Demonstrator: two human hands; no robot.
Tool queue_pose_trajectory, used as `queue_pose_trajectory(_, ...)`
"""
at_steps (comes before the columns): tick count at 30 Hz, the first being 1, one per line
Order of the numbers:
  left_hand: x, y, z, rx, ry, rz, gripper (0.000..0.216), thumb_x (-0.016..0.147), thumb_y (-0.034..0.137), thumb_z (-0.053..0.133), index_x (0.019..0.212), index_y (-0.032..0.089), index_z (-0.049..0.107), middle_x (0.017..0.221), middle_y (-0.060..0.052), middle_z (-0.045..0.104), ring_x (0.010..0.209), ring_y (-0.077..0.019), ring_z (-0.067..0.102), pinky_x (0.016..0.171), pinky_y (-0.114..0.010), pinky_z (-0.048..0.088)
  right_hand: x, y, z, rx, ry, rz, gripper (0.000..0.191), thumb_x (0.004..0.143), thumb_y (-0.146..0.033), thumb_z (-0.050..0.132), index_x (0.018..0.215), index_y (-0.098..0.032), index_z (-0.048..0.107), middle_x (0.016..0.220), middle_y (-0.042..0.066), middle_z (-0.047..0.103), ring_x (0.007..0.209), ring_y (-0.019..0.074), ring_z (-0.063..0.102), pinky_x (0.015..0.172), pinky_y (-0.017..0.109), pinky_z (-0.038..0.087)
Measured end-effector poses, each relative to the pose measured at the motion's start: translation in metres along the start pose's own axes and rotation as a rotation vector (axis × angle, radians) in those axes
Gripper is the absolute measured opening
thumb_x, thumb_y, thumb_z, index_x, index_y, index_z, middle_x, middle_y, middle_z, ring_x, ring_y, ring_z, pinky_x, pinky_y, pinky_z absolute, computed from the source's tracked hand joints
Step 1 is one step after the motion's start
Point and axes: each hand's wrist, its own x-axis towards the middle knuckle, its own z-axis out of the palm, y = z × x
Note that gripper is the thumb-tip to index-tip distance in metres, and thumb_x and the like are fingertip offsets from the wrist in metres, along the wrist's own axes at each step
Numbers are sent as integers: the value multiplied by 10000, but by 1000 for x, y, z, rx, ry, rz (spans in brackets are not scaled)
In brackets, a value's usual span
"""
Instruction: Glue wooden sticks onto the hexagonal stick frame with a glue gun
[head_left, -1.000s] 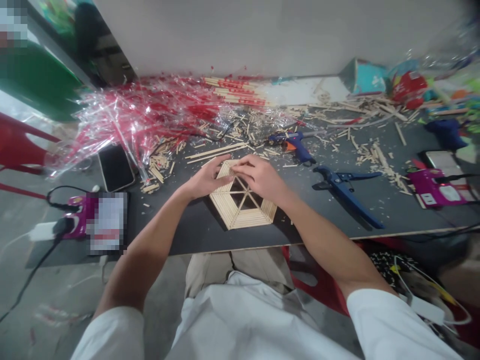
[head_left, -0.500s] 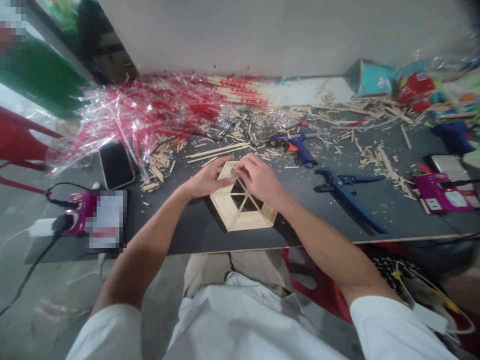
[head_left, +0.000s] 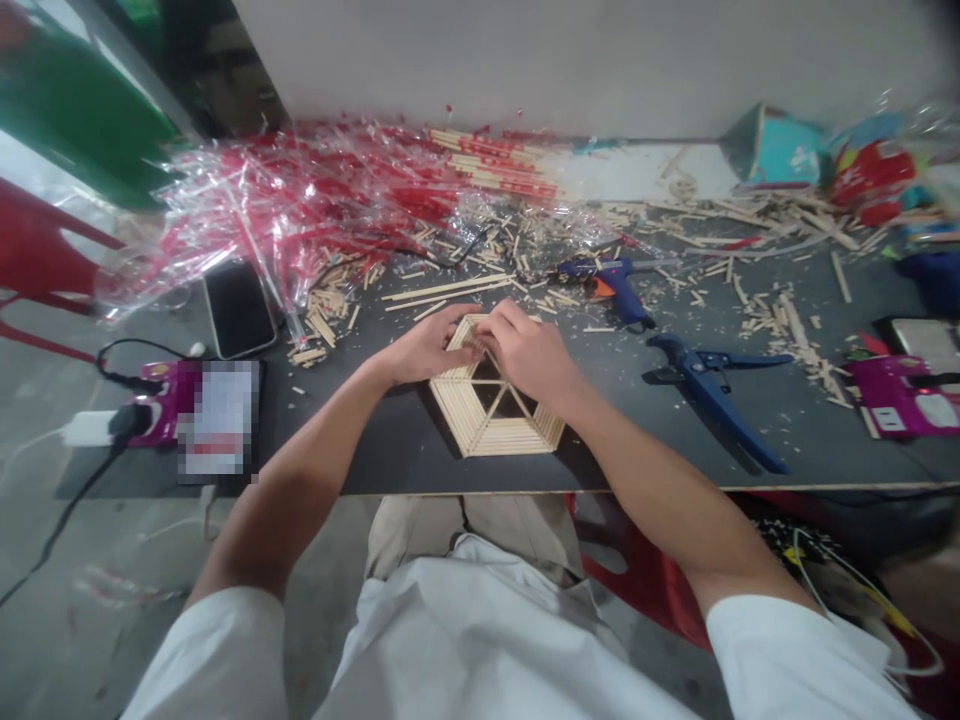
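Note:
A hexagonal frame of stacked wooden sticks (head_left: pixel 510 440), with thin spokes meeting at its middle, lies flat near the table's front edge. My left hand (head_left: pixel 426 347) grips its far left side, fingers along the outer edge and thumb reaching inward. Over the far side of the frame, my right hand (head_left: pixel 529 352) is closed, its fingertips pinched close to the left thumb. Whatever sits in that pinch is hidden by the fingers. Past the frame lie a few long loose sticks (head_left: pixel 448 291).
Right of the frame are a blue cutter (head_left: pixel 709 400) and a blue glue gun (head_left: pixel 619 290). Stick offcuts (head_left: pixel 799 335) and red-and-clear wrappers (head_left: pixel 300 200) litter the back. Leftward lie a phone (head_left: pixel 240 308), a second, blurred-out phone (head_left: pixel 217 420) and a purple power strip (head_left: pixel 161 405).
The whole view has shifted slightly, so the table things appear further right. Both hands stay at the frame's far side, with only small finger movement.

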Motion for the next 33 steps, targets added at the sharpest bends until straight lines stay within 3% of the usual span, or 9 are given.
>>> queue_pose_trajectory(9, -2, 3, 1, 41, 15, 15, 723, 763, 339, 833, 1411, 166, 565, 985, -62, 729, 877, -204, 706, 755, -319, 563, 3, 2, -3, 4, 72, 73, 279, 1097, -331, 415, 991, -191, 632, 1032, 117, 667, 655, 158, 538, 532, 326, 299)
queue_pose_trajectory(16, -3, 5, 0, 78, -12, 3, 792, 803, 383, 835, 1482, 138, 509, 946, -55, 716, 798, -172, 663, 682, -280, 528, -2, 14, -7, 182, 189, 181, 256, 1099, -348, 331, 972, -241, 525, 879, 69, 662, 707, 194, 584, 620, 341, 379)
queue_pose_trajectory(19, -4, 9, 0, 84, -15, -7, 809, 812, 392, 830, 1499, 121, 498, 963, -65, 716, 808, -173, 654, 685, -279, 521, -3, 17, -8, 257, 178, 133, 285, 1105, -360, 361, 960, -233, 571, 867, 71, 673, 765, 208, 621, 696, 358, 448)
queue_pose_trajectory(25, -6, 13, 0, 128, 13, -8, 754, 825, 384, 840, 1478, 146, 548, 902, -36, 698, 741, -155, 623, 643, -270, 477, -4, 12, -7, 331, 125, 14, 280, 1095, -335, 494, 1203, -247, 737, 1088, 86, 710, 922, 209, 665, 787, 357, 511)
queue_pose_trajectory(29, -4, 8, -2, 115, 1, 4, 758, 808, 361, 843, 1481, 167, 554, 940, -50, 720, 809, -182, 674, 698, -288, 534, -2, 9, -4, 298, 105, 4, 252, 1088, -307, 525, 1103, -258, 772, 1075, 72, 710, 915, 200, 667, 755, 342, 502)
queue_pose_trajectory(33, -2, 4, -5, 157, -43, 37, 705, 798, 345, 835, 1436, 170, 592, 1016, -67, 735, 903, -213, 706, 762, -305, 557, 2, 3, -3, 131, 34, -8, 314, 1112, -304, 453, 1048, -214, 747, 1057, 92, 691, 842, 190, 643, 624, 325, 409)
